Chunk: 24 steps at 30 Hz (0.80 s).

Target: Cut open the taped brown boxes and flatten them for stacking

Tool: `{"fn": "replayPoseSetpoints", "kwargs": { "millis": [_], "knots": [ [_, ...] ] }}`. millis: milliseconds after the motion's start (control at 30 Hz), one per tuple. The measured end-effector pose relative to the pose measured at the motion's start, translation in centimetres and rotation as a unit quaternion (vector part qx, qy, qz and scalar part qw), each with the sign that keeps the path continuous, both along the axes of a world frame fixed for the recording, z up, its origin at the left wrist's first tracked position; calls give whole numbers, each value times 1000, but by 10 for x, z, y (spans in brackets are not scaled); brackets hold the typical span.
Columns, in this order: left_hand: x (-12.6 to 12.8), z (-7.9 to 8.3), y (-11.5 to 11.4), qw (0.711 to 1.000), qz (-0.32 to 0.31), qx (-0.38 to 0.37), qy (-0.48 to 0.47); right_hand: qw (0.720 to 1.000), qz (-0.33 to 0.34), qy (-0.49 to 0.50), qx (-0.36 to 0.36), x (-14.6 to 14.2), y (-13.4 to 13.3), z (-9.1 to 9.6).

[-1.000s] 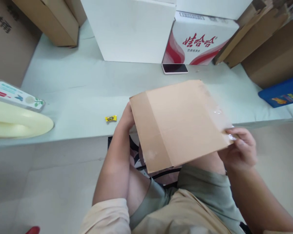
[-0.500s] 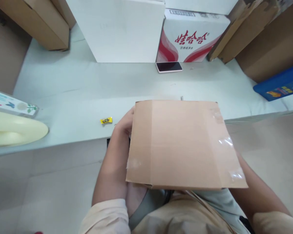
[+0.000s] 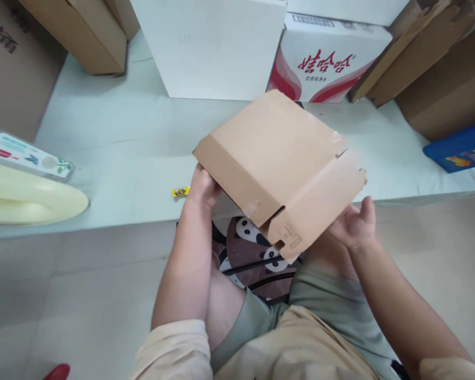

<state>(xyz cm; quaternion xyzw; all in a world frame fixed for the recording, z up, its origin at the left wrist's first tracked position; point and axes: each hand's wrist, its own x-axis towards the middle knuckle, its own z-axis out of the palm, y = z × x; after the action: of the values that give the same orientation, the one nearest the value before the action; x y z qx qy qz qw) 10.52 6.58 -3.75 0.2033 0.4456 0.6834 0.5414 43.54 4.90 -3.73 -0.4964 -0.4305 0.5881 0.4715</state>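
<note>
A brown cardboard box [image 3: 273, 142] is held tilted above the table's front edge, one corner pointing toward me. Its end flap [image 3: 312, 206], with small printing near the corner, faces my right side. Clear tape glints along parts of its edges. My left hand [image 3: 204, 186] grips the box at its left side, with the fingertips partly hidden under it. Beside the lower right edge of the flap, my right hand [image 3: 354, 224] is turned palm up with the thumb spread. Its fingertips reach behind the flap, and whether they touch it is hidden.
A yellow wrapped candy [image 3: 180, 192] lies left of my left hand. White cartons [image 3: 217, 47] and a red-and-white carton [image 3: 324, 63] stand at the back. A pale yellow object [image 3: 35, 195] is at left, a blue package [image 3: 459, 150] at right. Panda-print material [image 3: 257, 253] shows below.
The box has moved forward over the table and turned, showing its side and end flap. My right hand has come into view, thumb spread. The phone at the back is now mostly covered.
</note>
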Motion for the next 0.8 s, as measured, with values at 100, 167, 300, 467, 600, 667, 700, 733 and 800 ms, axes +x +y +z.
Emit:
{"fn": "replayPoseSetpoints", "kwargs": {
  "millis": [100,167,300,467,600,667,700,733,800],
  "knots": [
    [4,-1,1,1000,-23,-7,-12,999,16,26,-32,-2,-5,-10],
    [6,-1,0,999,-48,-9,-25,999,-14,18,-46,-4,-4,-14],
    [7,8,-6,994,-79,44,-65,996,-38,17,-80,1,4,-16],
    [6,19,-5,990,-73,56,-102,995,-78,46,-41,35,13,-11],
    [12,15,8,990,-64,47,-114,981,-169,85,-36,78,25,14],
    [17,14,15,987,-79,36,-135,968,-236,76,-41,101,37,34],
    [21,13,19,985,-85,32,-150,955,-288,60,-29,111,45,45],
    [24,13,22,982,-90,28,-166,940,-340,40,-9,120,53,55],
    [31,14,29,976,-93,23,-194,901,-431,-3,47,136,73,72]
  ]
}}
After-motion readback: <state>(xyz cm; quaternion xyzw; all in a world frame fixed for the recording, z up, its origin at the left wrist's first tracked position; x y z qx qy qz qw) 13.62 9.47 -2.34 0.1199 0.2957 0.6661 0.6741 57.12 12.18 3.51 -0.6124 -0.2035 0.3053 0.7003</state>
